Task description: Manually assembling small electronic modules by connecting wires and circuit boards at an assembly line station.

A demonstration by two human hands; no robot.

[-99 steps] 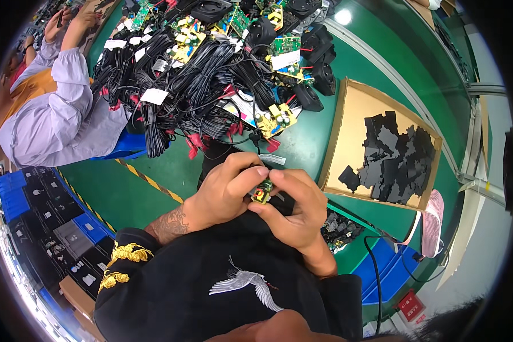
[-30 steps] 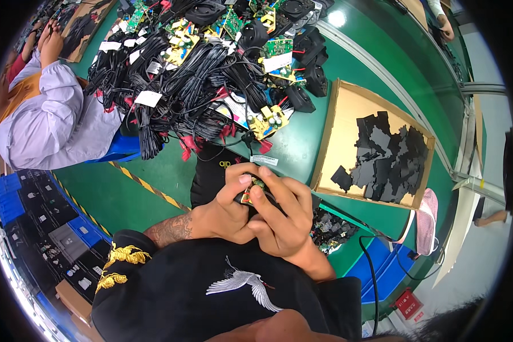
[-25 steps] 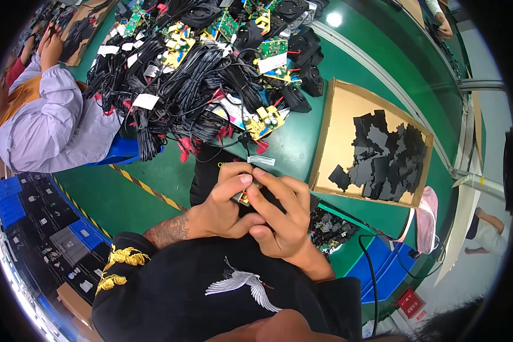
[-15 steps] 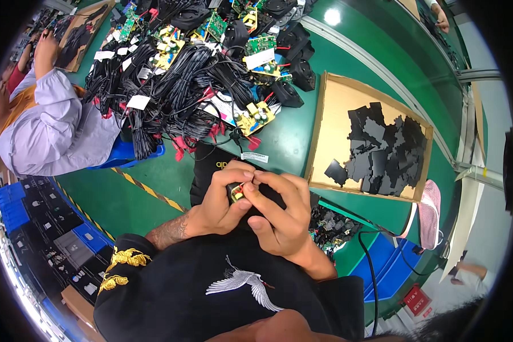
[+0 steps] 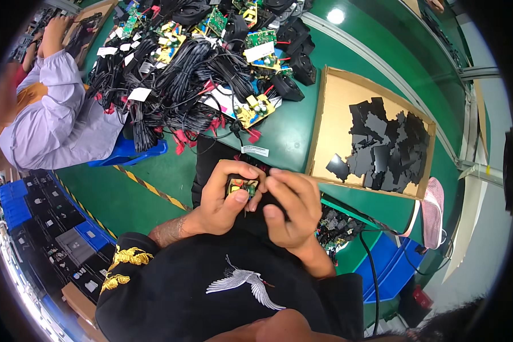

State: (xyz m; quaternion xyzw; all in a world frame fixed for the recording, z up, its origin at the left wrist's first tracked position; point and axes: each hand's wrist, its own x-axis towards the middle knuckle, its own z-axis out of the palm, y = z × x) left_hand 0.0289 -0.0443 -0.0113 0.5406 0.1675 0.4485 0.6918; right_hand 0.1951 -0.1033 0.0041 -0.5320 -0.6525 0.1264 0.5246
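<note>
We see both hands, left hand (image 5: 219, 199) and right hand (image 5: 290, 208), pinched shut around a small circuit board (image 5: 242, 186) (yellow-green, partly hidden).

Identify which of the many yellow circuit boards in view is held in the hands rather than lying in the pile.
The small yellow circuit board pinched between the left hand and right hand; the others lie among black cables on the green table.

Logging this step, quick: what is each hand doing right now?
Left hand: closed around a small circuit board.
Right hand: fingers curled, fingertips touching the same board; a firm grip cannot be told.
</note>
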